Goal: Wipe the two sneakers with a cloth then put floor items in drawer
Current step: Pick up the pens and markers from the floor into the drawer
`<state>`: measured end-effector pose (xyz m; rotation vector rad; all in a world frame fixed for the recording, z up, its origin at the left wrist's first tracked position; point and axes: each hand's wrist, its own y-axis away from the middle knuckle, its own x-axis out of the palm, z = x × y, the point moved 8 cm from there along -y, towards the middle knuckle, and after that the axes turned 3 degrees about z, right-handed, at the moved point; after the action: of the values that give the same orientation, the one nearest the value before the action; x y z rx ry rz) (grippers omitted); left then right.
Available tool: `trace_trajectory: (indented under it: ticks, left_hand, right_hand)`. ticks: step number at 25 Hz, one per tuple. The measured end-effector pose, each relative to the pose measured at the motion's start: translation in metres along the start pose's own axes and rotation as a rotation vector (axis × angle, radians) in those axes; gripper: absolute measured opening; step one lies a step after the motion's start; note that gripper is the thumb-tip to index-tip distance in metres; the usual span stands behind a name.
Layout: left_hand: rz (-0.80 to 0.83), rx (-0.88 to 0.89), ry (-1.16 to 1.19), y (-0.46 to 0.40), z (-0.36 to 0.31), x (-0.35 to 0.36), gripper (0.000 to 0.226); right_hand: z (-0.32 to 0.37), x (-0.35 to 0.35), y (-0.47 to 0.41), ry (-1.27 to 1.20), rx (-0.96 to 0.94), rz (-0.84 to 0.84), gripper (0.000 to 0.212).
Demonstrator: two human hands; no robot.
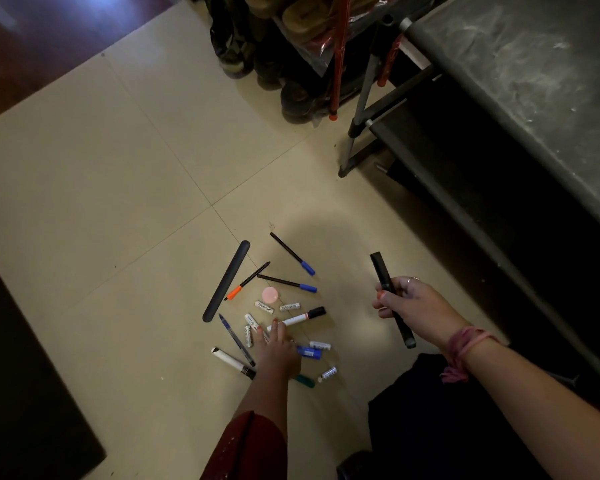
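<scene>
Right hand (407, 303): fingers curled round a long black stick (390, 295), gripped near its middle. The stick's long axis runs from its squared upper end, pointing up and slightly left, down to a rounded lower end beside the wrist. A pink cord (459, 351) is tied round that wrist.

Left hand (277, 348): palm down over the scattered items on the floor, fingertips touching the white marker (297, 318); whether it grips anything, I cannot tell. That marker lies with its black cap to the upper right.

Scattered close round the left hand: small white cylinders (264, 306), a pink round cap (270, 294), a blue-ink pen (236, 337) lying diagonally, a second white marker (232, 362) with its black end toward the lower right, and a blue clip-shaped piece (309, 351). Farther out: two thin black pens with blue caps (291, 252), caps pointing lower right and right, one with an orange cap (246, 281) pointing lower left, and a long flat dark strip (226, 280) with rounded ends, tilted up to the right.

The floor (118, 168) is smooth pale tile with open room to the left and above the pile. A dark metal-framed rack (465, 188) bounds the right; shoes (291, 98) crowd the top.
</scene>
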<state>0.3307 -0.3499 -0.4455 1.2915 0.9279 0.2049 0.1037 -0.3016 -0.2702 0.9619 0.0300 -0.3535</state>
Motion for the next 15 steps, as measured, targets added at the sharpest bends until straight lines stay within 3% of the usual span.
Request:
trace_trajectory:
  ticks: [8,12,13,15]
  left_hand:
    - [0.014,0.009,0.108,-0.005,-0.013,0.001,0.043]
    - [-0.006,-0.010,0.324,-0.006,-0.016,-0.004,0.034]
    - [-0.080,0.007,0.367,-0.005,-0.017,-0.011,0.032]
    - [-0.457,0.026,0.471,0.007,-0.011,-0.036,0.025]
  right_hand:
    - [0.005,0.002,0.001,-0.024,-0.018,0.008,0.009]
    - [0.004,0.005,-0.001,-0.051,-0.005,0.018,0.010]
    - [0.003,0.006,-0.002,-0.064,0.007,0.023,0.011]
    - [0.001,0.007,-0.003,-0.092,0.045,0.026,0.012]
